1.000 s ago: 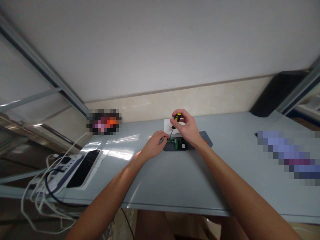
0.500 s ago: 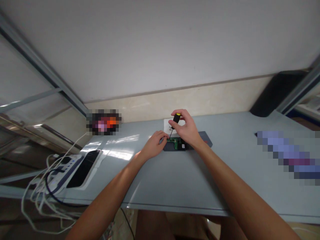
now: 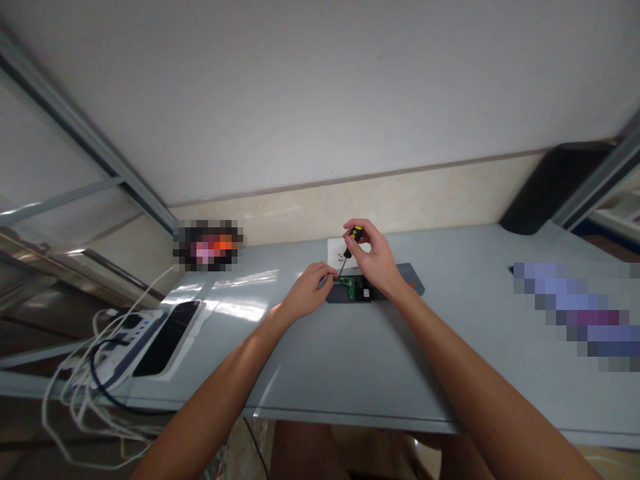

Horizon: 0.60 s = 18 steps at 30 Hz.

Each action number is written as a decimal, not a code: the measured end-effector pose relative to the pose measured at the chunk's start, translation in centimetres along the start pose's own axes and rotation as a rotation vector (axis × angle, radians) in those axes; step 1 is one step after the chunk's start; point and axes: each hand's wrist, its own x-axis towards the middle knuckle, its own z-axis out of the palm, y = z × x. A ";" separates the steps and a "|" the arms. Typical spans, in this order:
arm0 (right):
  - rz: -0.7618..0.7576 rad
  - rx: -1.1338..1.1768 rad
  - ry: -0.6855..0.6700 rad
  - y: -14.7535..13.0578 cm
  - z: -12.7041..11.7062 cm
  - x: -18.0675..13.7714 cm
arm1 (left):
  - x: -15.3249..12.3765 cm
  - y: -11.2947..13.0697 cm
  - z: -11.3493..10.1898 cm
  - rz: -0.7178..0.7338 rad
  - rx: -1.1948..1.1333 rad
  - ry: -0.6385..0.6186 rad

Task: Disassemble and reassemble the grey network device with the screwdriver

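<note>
My right grip [image 3: 375, 260] is closed around a black and yellow screwdriver [image 3: 348, 253], tilted, its shaft pointing down at the far left part of a green circuit board [image 3: 353, 287]. The tip is too small for me to see whether it touches. My left grip [image 3: 309, 291] has its fingers bunched right beside that tip; I can't tell if they pinch anything. The board sits in a dark grey casing [image 3: 341, 295] on the tabletop [image 3: 330, 367], just in front of a white sheet [image 3: 333, 248] with small dark specks.
</note>
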 end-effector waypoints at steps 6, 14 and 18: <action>-0.007 -0.003 0.017 0.0 -0.1 0.0 | 0.0 -0.1 0.1 0.008 0.000 0.004; -0.049 -0.065 0.074 -0.1 -0.3 0.0 | 0.0 -0.2 0.1 0.001 -0.001 -0.006; -0.041 -0.064 0.073 -0.1 -0.4 0.1 | 0.0 -0.2 0.0 0.000 -0.005 -0.005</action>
